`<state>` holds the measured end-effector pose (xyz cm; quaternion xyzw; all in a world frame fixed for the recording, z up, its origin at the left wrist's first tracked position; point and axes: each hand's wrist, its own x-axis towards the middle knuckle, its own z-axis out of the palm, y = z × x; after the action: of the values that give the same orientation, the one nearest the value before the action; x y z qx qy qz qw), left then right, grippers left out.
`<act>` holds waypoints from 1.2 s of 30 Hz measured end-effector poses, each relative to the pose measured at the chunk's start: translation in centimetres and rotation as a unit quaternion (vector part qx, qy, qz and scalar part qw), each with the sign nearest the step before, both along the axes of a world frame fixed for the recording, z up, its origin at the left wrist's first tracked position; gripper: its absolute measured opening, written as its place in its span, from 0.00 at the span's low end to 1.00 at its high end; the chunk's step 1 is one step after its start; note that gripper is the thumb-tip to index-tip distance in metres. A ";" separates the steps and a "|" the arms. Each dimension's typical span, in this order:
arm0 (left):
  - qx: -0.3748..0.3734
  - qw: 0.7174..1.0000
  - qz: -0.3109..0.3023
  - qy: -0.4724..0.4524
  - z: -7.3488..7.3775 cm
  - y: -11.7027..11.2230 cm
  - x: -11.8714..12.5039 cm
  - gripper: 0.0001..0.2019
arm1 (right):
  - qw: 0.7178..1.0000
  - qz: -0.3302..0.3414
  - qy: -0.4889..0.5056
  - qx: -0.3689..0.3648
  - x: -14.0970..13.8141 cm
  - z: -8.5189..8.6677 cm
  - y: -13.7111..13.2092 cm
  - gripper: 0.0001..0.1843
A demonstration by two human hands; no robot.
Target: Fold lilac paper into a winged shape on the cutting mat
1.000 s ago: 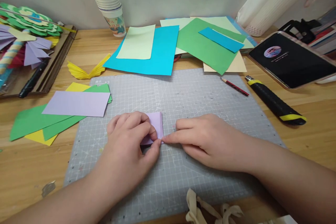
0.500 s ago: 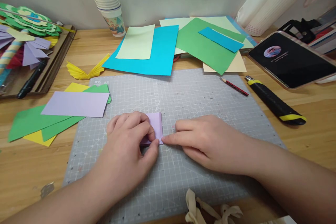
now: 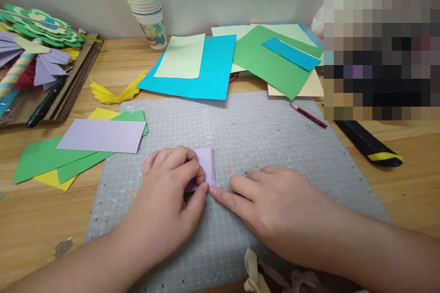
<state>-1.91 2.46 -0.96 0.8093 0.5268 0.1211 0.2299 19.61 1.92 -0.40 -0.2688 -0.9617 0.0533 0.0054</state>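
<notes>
Touched with the index finger of the right hand (image 3: pixel 268 206), set apart from its curled neighbours, the near right corner of the folded lilac paper (image 3: pixel 207 162) on the cutting mat (image 3: pixel 254 132), and steadied it under bunched fingers of the left hand (image 3: pixel 170 178), could not tell if pinching or only pressing. Seemed to be at creasing a narrow fold, needing next a firm run along that edge. Saw beyond a lilac strip (image 3: pixel 101 135), then a pencil (image 3: pixel 308 116).

Lilac paper (image 3: pixel 206 164) lies on the gridded mat (image 3: pixel 254 130), right edge folded.
</notes>
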 end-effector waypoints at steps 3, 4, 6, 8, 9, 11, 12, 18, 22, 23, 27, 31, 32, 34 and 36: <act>-0.004 1.000 -0.001 -0.002 0.0 -0.1 0.0 0.06 | 1.000 -0.011 0.000 -0.014 -0.1 0.0 -0.1 0.30; -0.004 1.000 0.000 -0.002 0.1 -0.1 0.0 0.06 | 1.000 -0.014 0.001 -0.020 -0.1 0.0 -0.1 0.30; -0.004 1.000 0.001 -0.001 0.1 -0.1 0.0 0.07 | 0.999 -0.019 0.005 -0.028 -0.2 0.0 0.0 0.30; -0.001 1.000 0.002 0.001 0.2 -0.1 0.0 0.07 | 0.999 -0.023 0.009 -0.034 -0.3 0.1 0.0 0.31; 0.000 1.000 0.003 0.002 0.2 -0.1 0.0 0.07 | 0.999 -0.025 0.013 -0.038 -0.3 0.1 0.1 0.31; 0.000 1.000 0.003 0.003 0.1 -0.1 0.1 0.06 | 0.997 -0.029 0.026 -0.062 -0.2 0.2 0.3 0.27; 0.001 1.000 0.003 0.004 0.1 -0.1 0.1 0.06 | 0.996 -0.032 0.039 -0.080 -0.1 0.3 0.5 0.24; 0.005 1.000 0.002 0.005 -0.2 0.1 0.1 0.05 | 0.988 -0.044 0.103 -0.104 0.3 0.4 1.4 0.18; 0.010 1.000 0.005 0.003 -0.2 0.2 0.1 0.05 | 0.989 -0.046 0.080 -0.118 0.0 0.1 1.4 0.19; 0.010 1.000 0.004 0.003 -0.2 0.2 0.1 0.05 | 0.988 -0.050 0.074 -0.125 -0.1 0.0 1.4 0.19; 0.009 1.000 0.005 -0.002 -0.2 0.0 0.0 0.05 | 0.985 -0.058 0.069 -0.148 -0.2 0.0 1.6 0.20; 0.001 1.000 0.009 -0.010 -0.2 0.0 -0.1 0.05 | 0.986 -0.053 0.073 -0.141 -0.1 0.2 1.5 0.20; 0.000 1.000 0.009 -0.012 -0.2 0.0 -0.1 0.05 | 0.987 -0.049 0.075 -0.137 -0.1 0.2 1.4 0.20; 0.002 1.000 0.009 -0.014 -0.2 0.1 0.0 0.06 | 0.988 -0.038 0.078 -0.127 0.0 0.1 1.3 0.21; 0.004 1.000 0.009 -0.015 -0.3 0.2 0.0 0.06 | 0.989 -0.034 0.078 -0.120 0.0 0.0 1.3 0.21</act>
<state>-1.94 2.66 -1.21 0.8034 0.5304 0.1374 0.2333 19.60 3.20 -0.36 -0.2946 -0.9355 0.1888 0.0494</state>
